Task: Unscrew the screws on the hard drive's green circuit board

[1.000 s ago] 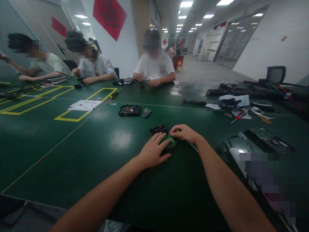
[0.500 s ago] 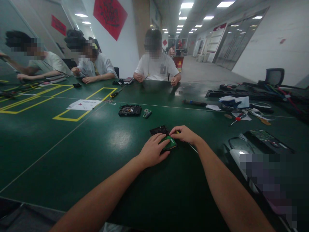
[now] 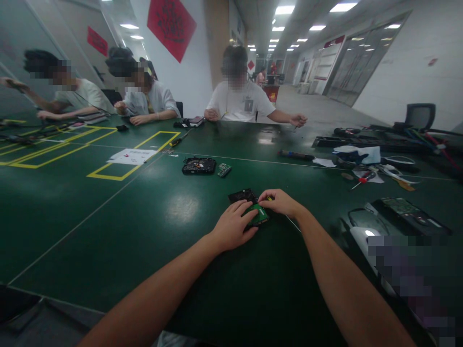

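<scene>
My left hand (image 3: 237,224) lies with its fingers spread over a green circuit board (image 3: 261,218), pressing it to the table. Just behind the board, and touching it or nearly so, is a black hard drive casing (image 3: 241,195). At the board's far right edge, my right hand (image 3: 280,201) is closed with its fingertips pinched together. A screwdriver (image 3: 293,223) sits in that hand: a bit of yellow handle shows between the fingers, and the thin shaft points back toward me. Whether the right fingertips also grip a small part is hidden.
An opened hard drive (image 3: 198,166) and a small circuit board (image 3: 224,169) lie farther off on the green table (image 3: 144,241). Another screwdriver (image 3: 180,139) lies beyond. A black device (image 3: 408,214) and a white mouse-like object (image 3: 363,243) are at right. Co-workers sit opposite.
The view has shifted slightly, while my hands keep nearly the same place on the board. Across the table, a co-worker's arm has stretched out toward the right of the picture.
</scene>
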`<state>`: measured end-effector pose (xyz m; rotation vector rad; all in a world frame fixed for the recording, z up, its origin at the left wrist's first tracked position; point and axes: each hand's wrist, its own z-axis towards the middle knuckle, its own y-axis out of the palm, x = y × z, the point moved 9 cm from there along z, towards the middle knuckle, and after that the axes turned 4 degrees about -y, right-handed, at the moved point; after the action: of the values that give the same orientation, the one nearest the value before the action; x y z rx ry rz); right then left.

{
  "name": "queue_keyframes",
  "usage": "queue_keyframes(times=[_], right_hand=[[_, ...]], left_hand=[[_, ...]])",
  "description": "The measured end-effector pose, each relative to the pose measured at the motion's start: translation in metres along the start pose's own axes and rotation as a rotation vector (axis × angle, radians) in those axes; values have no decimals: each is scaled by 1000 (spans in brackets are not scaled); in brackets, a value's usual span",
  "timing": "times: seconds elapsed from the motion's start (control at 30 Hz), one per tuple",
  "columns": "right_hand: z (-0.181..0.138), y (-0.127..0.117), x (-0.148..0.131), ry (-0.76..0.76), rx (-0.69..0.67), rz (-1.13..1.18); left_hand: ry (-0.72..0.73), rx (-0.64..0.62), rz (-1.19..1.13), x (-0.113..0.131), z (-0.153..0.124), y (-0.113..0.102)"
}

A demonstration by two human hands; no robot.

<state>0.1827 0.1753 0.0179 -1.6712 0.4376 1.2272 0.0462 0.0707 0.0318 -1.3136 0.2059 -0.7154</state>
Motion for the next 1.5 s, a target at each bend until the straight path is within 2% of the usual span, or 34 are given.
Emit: queue_keyframes(times=[0.23,0.53,0.73,0.93,1.3,1.5], right_hand=[[-2,2,7,82,-1,49],[-1,1,6,56,-5,45],[-2,-1,10,95,34,51],[0,0,5,27,25,25],[1,-1,8,49,51,5],[1,2,12,94,57,78]], left_hand=[[-8,-4,-7,-2,0,1],[-1,0,-11,-2,0,1],[-1,6,-33,0,0,0],[-5,13,-45,0,1,-1],[-1,1,-18,1,1,0],[1,2,1,0,0,1]])
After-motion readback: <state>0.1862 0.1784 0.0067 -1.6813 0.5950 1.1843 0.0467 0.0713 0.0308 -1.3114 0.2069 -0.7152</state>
